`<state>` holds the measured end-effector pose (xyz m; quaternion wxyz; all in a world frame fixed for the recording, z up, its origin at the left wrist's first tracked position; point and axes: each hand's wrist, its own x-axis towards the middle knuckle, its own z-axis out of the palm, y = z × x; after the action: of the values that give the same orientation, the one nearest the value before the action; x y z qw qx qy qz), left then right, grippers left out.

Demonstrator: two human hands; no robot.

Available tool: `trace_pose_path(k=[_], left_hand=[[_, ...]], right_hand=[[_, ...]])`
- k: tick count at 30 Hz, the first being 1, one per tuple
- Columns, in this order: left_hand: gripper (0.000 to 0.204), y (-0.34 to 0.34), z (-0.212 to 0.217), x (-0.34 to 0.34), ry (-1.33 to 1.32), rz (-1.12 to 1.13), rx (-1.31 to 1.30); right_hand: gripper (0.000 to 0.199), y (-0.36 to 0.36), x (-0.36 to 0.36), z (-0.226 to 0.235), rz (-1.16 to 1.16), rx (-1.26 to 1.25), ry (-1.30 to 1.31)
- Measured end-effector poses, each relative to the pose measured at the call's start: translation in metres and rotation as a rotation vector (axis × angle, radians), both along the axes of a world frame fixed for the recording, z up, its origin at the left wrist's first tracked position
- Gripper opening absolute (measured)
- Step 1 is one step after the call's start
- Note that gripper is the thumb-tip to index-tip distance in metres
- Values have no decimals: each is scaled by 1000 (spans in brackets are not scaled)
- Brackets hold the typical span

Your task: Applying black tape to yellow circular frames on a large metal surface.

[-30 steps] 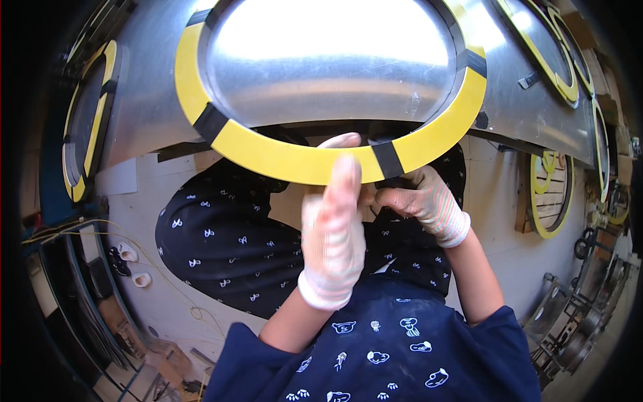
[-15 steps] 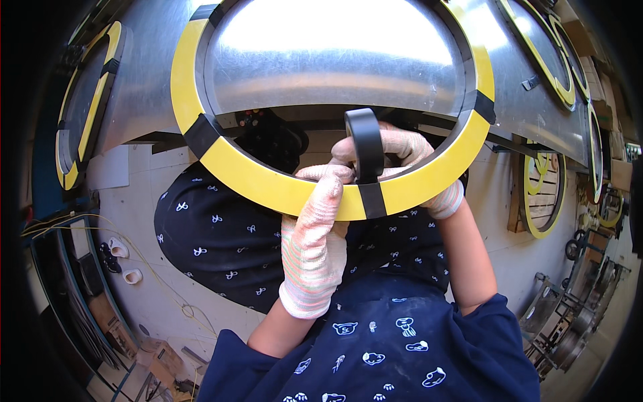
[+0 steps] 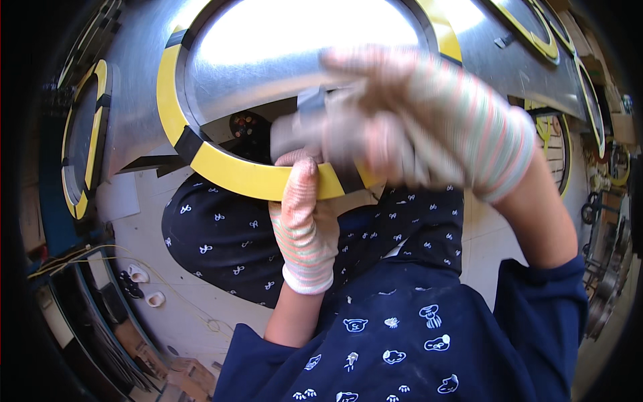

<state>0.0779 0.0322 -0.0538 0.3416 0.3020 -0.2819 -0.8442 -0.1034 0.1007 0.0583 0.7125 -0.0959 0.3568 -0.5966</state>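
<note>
A large yellow ring (image 3: pixel 234 173) with black tape bands leans over the metal table's near edge, its near side above my lap. Gloved in striped knit, my left hand (image 3: pixel 305 221) is closed on the near rim, thumb over the yellow face and fingers inside the ring. One black band (image 3: pixel 348 178) crosses the rim just right of that thumb. My right hand (image 3: pixel 429 114), also gloved, is raised over the ring's right side and smeared by motion. At its fingers shows a dark, blurred part of what looks like a roll of black tape (image 3: pixel 310 100); the rest is hidden.
Shiny metal table (image 3: pixel 134 100) lies ahead. Another yellow-and-black ring (image 3: pixel 99 127) stands at the left, and more rings (image 3: pixel 536 40) lie at the far right. On the floor are a yellow cord (image 3: pixel 154 281), pale shoes (image 3: pixel 155 299) and a rack (image 3: pixel 94 295) at the left.
My right hand has risen and swung up over the ring's right side, with the tape roll shifting left and up. In the view, the ring and my left hand sit slightly farther left.
</note>
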Motion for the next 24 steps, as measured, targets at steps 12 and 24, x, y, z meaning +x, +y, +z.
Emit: trace_pose_path(k=[12,24], left_hand=[[29,-8,12,7,-76,-89,-95],[22,-15,0,5,35,-81,66]], right_hand=[[55,20,8,-182,-82,-299,539],[71,24,12,-23,-92,-68,279]])
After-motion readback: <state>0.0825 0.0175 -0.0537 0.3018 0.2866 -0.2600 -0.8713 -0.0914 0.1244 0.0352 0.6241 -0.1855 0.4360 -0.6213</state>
